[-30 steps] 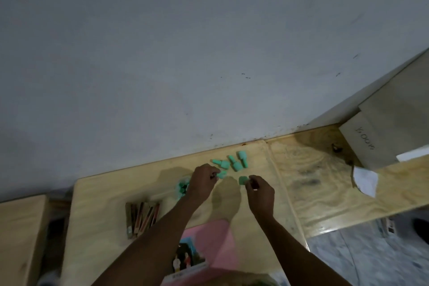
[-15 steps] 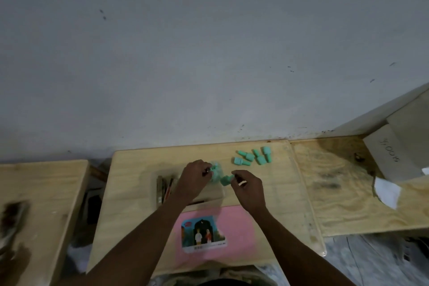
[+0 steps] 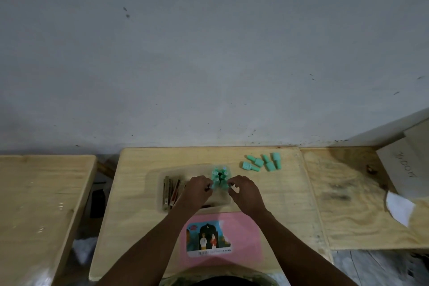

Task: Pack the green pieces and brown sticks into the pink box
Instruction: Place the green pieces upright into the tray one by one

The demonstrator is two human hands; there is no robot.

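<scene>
On the tabletop the pink box is laid at the near edge, and a clear tray holding brown sticks and a green cluster is set mid-table. The cluster is seemingly pinched by curled fingers of the left hand and right hand. Loose green pieces are scattered near the far right corner.

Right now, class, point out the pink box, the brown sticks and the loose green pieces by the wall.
pink box (image 3: 243,230), head view, bare pink face right of its label.
brown sticks (image 3: 167,190), head view, left side of the bundle.
loose green pieces (image 3: 275,160), head view, the rightmost piece.
</scene>
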